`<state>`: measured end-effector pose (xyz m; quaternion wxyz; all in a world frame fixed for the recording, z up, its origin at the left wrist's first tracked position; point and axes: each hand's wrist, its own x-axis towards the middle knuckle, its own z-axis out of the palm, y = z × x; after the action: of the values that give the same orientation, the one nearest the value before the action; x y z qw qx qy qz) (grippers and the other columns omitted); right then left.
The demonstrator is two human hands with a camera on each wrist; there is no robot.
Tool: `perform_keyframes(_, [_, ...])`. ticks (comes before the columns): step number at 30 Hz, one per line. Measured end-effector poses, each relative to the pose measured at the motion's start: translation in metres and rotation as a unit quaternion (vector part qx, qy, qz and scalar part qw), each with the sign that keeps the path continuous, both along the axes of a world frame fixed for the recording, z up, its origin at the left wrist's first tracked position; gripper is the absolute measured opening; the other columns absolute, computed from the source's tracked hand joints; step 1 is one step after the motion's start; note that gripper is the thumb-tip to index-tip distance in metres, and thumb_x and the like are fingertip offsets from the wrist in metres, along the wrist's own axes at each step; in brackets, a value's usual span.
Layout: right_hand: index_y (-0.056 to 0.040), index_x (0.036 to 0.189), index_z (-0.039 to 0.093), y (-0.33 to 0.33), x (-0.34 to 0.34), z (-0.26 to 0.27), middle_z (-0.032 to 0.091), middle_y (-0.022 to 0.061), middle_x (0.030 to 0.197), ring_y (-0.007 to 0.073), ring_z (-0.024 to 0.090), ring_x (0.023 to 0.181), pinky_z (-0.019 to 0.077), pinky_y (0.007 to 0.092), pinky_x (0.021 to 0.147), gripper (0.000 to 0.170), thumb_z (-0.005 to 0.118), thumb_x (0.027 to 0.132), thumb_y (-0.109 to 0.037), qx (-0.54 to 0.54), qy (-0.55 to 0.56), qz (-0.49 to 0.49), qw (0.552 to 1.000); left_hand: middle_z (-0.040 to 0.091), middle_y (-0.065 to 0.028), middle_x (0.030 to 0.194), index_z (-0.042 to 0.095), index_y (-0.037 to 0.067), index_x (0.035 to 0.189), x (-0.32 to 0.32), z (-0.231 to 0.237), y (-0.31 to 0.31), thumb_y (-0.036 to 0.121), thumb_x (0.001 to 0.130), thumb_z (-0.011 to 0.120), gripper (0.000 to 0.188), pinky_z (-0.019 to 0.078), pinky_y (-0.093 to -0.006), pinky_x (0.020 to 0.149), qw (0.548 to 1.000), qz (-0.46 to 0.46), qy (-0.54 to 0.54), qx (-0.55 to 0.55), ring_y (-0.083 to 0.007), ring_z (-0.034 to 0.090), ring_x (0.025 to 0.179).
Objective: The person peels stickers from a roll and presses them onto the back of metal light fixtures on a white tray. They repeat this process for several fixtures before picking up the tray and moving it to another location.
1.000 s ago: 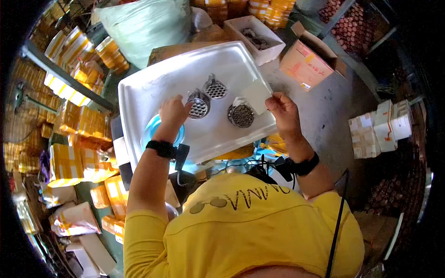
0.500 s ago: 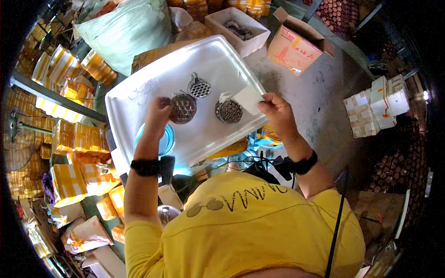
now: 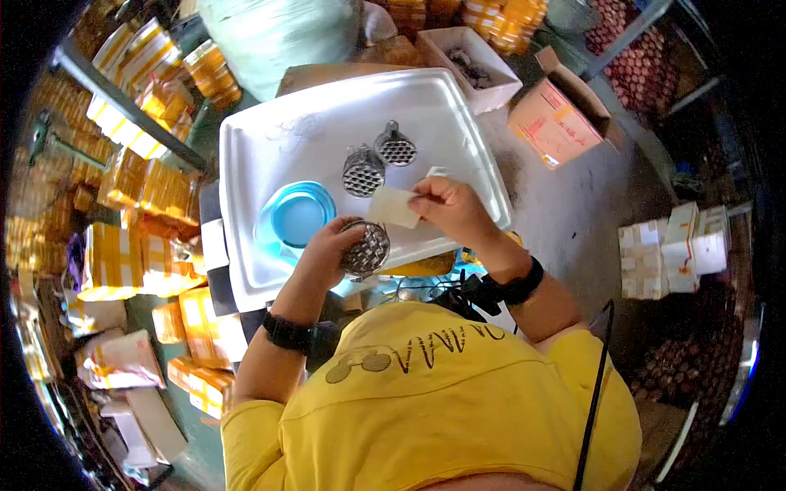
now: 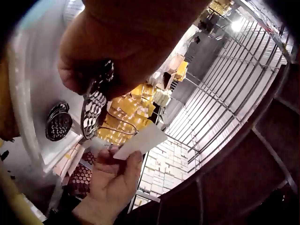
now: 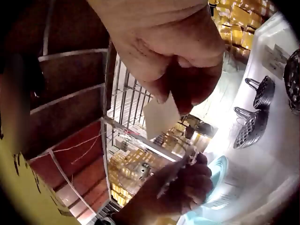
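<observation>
One metal disc point(image 3: 366, 250) is in the grip of the left hand point(image 3: 330, 252), just left of mid-frame over the tray's point(image 3: 258, 147) lower edge in the head view. One pale card point(image 3: 395, 207) is pinched between the thumb and fingers of the right hand point(image 3: 454, 211). Disc and card are between the two hands, apart, the card higher in the frame. Two metal stacks point(image 3: 363, 173) stand above them; a third stack point(image 5: 294, 82) shows at the right wrist view's right edge. One blue round thing point(image 3: 301, 219) sits left of the disc.
</observation>
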<state>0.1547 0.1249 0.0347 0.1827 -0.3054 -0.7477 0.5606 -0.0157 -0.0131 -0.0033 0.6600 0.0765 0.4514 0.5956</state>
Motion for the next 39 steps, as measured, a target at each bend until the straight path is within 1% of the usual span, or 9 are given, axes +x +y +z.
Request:
perform_keyframes(1, [0.0013,0.092,0.058,-0.001,-0.002,0.012,0.059,0.0010,0.078,0.0052,0.054,0.069,0.0452,0.0198,0.062,0.015,0.058,0.082,-0.010,-0.115,0.025,-0.013,0.993,0.057,-0.0142,0.088,0.044,-0.007,0.107,-0.001,0.001,-0.002,0.005,0.080,0.054,0.031,0.0528,-0.0303,0.065,1.000,0.003,0.003,-0.006,-0.0207,0.060,0.075])
perform_keyframes(3, [0.0026,0.093,0.060,0.009,-0.005,0.005,0.063,0.0085,0.078,0.0121,0.059,0.069,0.0474,0.0269,0.064,0.023,0.059,0.079,-0.016,-0.029,0.013,-0.005,0.999,0.057,-0.0139,0.086,0.044,-0.007,0.105,-0.002,0.001,-0.007,0.006,0.080,0.054,0.031,0.0531,-0.0309,0.062,1.000,0.017,-0.019,0.000,-0.0208,0.061,0.071])
perform_keyframes(9, [0.0007,0.094,0.060,0.003,-0.013,0.001,0.064,0.0107,0.079,0.0134,0.060,0.069,0.0470,0.0269,0.065,0.021,0.057,0.079,-0.014,0.043,-0.024,0.060,0.997,0.057,-0.0142,0.085,0.044,-0.007,0.103,0.001,0.004,-0.013,0.004,0.080,0.052,0.027,0.0530,-0.0312,0.064,1.000,0.018,-0.005,-0.002,-0.0217,0.060,0.071])
perform_keyframes(14, [0.0044,0.099,0.057,-0.006,-0.017,0.012,0.060,0.0037,0.085,0.0071,0.054,0.075,0.0451,0.0211,0.066,0.020,0.054,0.081,-0.005,0.025,-0.064,0.099,0.993,0.056,-0.0140,0.091,0.048,-0.007,0.103,0.004,0.009,-0.014,0.004,0.079,0.053,0.027,0.0530,-0.0311,0.066,0.999,0.021,-0.048,0.007,-0.0204,0.060,0.073])
perform_keyframes(16, [0.0048,0.099,0.057,-0.008,-0.017,0.013,0.060,0.0036,0.085,0.0069,0.054,0.076,0.0451,0.0211,0.066,0.020,0.053,0.082,-0.005,0.045,-0.057,0.101,0.992,0.056,-0.0135,0.092,0.048,-0.006,0.103,0.002,-0.015,-0.016,0.005,0.079,0.053,0.027,0.0528,-0.0312,0.066,0.998,0.006,0.036,0.053,-0.0202,0.060,0.074])
perform_keyframes(19, [0.0047,0.099,0.057,-0.004,-0.017,0.009,0.061,0.0039,0.084,0.0072,0.054,0.076,0.0452,0.0211,0.067,0.020,0.053,0.082,-0.005,0.089,-0.059,0.071,0.992,0.056,-0.0130,0.092,0.046,-0.004,0.103,0.003,-0.002,-0.014,0.006,0.081,0.054,0.026,0.0520,-0.0314,0.068,0.998,0.010,-0.062,0.010,-0.0202,0.059,0.077])
perform_keyframes(28, [0.0044,0.098,0.057,-0.001,-0.012,0.016,0.061,0.0041,0.084,0.0083,0.055,0.076,0.0454,0.0223,0.068,0.019,0.054,0.081,-0.004,0.059,-0.071,0.087,0.992,0.058,-0.0152,0.091,0.045,-0.007,0.107,0.011,0.010,-0.014,0.008,0.081,0.055,0.031,0.0535,-0.0318,0.067,0.998,0.001,-0.053,-0.017,-0.0211,0.061,0.075])
perform_keyframes(31, [0.0045,0.098,0.057,-0.001,-0.011,0.019,0.061,0.0043,0.084,0.0085,0.055,0.077,0.0450,0.0223,0.068,0.019,0.054,0.081,-0.004,0.069,-0.070,0.095,0.991,0.060,-0.0136,0.088,0.049,-0.001,0.096,0.015,0.017,-0.012,0.008,0.079,0.056,0.020,0.0531,-0.0308,0.064,0.999,0.004,-0.045,-0.023,-0.0206,0.062,0.074])
perform_keyframes(39, [0.0051,0.101,0.055,-0.007,-0.011,0.020,0.059,0.0046,0.089,0.0088,0.054,0.081,0.0445,0.0218,0.071,0.022,0.054,0.081,-0.003,0.039,-0.081,0.140,0.986,0.060,-0.0115,0.082,0.050,-0.001,0.103,0.015,0.010,-0.015,0.007,0.076,0.059,0.029,0.0531,-0.0292,0.061,0.999,-0.048,-0.020,-0.012,-0.0189,0.061,0.067])
